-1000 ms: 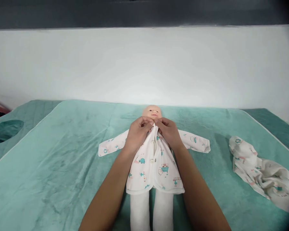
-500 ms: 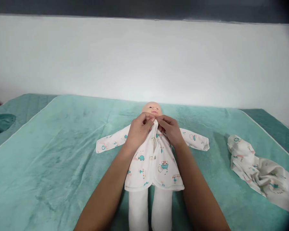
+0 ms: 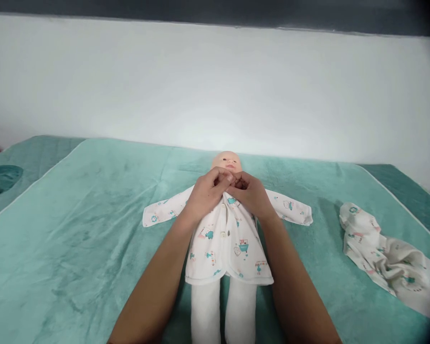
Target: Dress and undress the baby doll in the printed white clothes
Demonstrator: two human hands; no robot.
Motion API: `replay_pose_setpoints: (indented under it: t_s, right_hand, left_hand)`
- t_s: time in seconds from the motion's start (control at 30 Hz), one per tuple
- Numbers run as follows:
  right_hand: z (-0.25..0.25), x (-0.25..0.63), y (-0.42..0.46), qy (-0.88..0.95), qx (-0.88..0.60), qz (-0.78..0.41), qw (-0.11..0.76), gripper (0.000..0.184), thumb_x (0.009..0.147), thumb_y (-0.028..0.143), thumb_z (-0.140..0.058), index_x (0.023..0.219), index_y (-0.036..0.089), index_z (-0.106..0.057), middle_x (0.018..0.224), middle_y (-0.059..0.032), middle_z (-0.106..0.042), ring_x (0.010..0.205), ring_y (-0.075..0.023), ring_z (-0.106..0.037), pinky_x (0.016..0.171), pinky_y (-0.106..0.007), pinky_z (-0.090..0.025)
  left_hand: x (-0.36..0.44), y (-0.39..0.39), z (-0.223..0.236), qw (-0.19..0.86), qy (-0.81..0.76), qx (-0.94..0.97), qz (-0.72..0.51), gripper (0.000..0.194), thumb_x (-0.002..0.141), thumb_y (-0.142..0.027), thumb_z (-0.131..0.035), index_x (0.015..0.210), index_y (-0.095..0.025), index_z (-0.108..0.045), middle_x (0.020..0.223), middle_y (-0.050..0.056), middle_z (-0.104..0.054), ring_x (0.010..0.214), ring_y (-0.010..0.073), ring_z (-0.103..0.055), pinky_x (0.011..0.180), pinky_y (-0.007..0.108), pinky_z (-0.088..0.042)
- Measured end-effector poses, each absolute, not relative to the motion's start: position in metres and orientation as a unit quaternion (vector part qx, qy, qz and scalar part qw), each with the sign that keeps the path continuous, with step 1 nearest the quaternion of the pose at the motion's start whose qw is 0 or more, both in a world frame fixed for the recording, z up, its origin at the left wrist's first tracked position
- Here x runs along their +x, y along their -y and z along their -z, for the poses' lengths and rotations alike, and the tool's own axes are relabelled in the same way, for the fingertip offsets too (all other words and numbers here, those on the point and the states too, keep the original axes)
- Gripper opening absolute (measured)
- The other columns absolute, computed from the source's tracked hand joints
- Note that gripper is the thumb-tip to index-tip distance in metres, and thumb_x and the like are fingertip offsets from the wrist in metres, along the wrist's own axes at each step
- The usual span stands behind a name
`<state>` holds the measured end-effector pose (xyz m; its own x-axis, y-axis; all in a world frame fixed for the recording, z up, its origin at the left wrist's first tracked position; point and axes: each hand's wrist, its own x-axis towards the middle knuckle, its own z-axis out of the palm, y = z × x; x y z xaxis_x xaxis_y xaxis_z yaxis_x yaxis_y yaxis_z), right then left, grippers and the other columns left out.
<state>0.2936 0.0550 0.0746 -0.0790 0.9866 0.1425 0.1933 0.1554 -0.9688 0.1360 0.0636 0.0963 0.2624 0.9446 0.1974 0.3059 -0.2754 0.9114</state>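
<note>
A baby doll point(image 3: 225, 158) lies on its back in front of me, its head away from me. It wears a white printed baby jacket point(image 3: 209, 260) with both sleeves spread sideways, and its white legs point(image 3: 206, 310) stretch toward me. At the collar, below the doll's chin, my left hand point(image 3: 209, 191) and my right hand point(image 3: 251, 193) meet, fingers closed in a pinch on the jacket's front edges. The fastening under my fingertips is hidden. Farther down the front opening a button point(image 3: 223, 234) shows.
A crumpled printed baby garment point(image 3: 387, 253) lies to the right of the doll. The surface is covered by a green blanket point(image 3: 86, 229) over a darker quilted cover point(image 3: 404, 181). Behind it rises a white wall point(image 3: 215, 91).
My right fingers have moved in closer to my left ones at the collar, with the right thumb now lower. The jacket's upper front edges have drawn together.
</note>
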Motion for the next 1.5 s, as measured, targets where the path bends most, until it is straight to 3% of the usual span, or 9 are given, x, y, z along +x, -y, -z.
replay_pose_setpoints:
  t_s: [0.17,0.3,0.5,0.83,1.23,1.5]
  right_hand:
    - [-0.077,0.293,-0.054,0.623,-0.498,-0.401,0.451,0.016,0.074,0.031,-0.070,0.080,0.021,-0.058,0.068,0.0051,-0.051,0.062,-0.0114,-0.043,0.057,-0.026,-0.034]
    - [-0.075,0.299,-0.057,0.599,-0.464,-0.460,0.462,0.024,0.073,0.032,-0.074,0.085,0.021,-0.057,0.074,0.0042,-0.054,0.064,-0.0115,-0.045,0.059,-0.026,-0.037]
    - [-0.071,0.306,-0.062,0.594,-0.431,-0.490,0.470,0.033,0.069,0.035,-0.081,0.091,0.022,-0.060,0.075,0.0043,-0.052,0.064,-0.0113,-0.044,0.058,-0.026,-0.037]
    - [-0.068,0.305,-0.062,0.580,-0.415,-0.506,0.485,0.028,0.071,0.032,-0.080,0.091,0.022,-0.062,0.084,0.0016,-0.056,0.071,-0.0126,-0.048,0.061,-0.026,-0.039]
    - [-0.065,0.305,-0.063,0.582,-0.403,-0.518,0.480,0.028,0.071,0.037,-0.081,0.088,0.022,-0.063,0.084,0.0008,-0.059,0.071,-0.0132,-0.049,0.063,-0.027,-0.038]
    - [-0.072,0.300,-0.060,0.568,-0.443,-0.506,0.474,0.030,0.081,0.050,-0.070,0.084,0.022,-0.061,0.067,0.0046,-0.048,0.055,-0.0101,-0.040,0.050,-0.025,-0.033]
  left_hand:
    - [0.136,-0.065,-0.091,0.402,-0.449,0.679,-0.420,0.020,0.088,-0.028,-0.055,0.103,-0.024,-0.068,0.079,-0.001,-0.063,0.077,0.0148,-0.059,0.073,0.027,-0.044]
    - [0.136,-0.068,-0.086,0.447,-0.423,0.656,-0.437,0.020,0.088,-0.028,-0.056,0.102,-0.021,-0.068,0.091,0.002,-0.067,0.082,0.0151,-0.061,0.074,0.026,-0.044]
    - [0.134,-0.073,-0.083,0.514,-0.385,0.610,-0.464,0.015,0.085,-0.027,-0.062,0.098,-0.020,-0.066,0.082,0.001,-0.065,0.071,0.0124,-0.058,0.066,0.024,-0.042]
    - [0.125,-0.074,-0.084,0.616,-0.330,0.540,-0.469,0.028,0.069,-0.016,-0.075,0.096,-0.018,-0.066,0.085,0.001,-0.067,0.068,0.0100,-0.058,0.063,0.023,-0.044]
    - [0.133,-0.075,-0.079,0.557,-0.391,0.548,-0.486,0.029,0.061,-0.006,-0.065,0.088,-0.018,-0.065,0.084,0.000,-0.063,0.071,0.0091,-0.057,0.061,0.021,-0.040]
    - [0.129,-0.074,-0.086,0.584,-0.379,0.548,-0.465,0.022,0.067,-0.011,-0.065,0.087,-0.018,-0.063,0.081,-0.001,-0.061,0.063,0.0078,-0.053,0.058,0.021,-0.040]
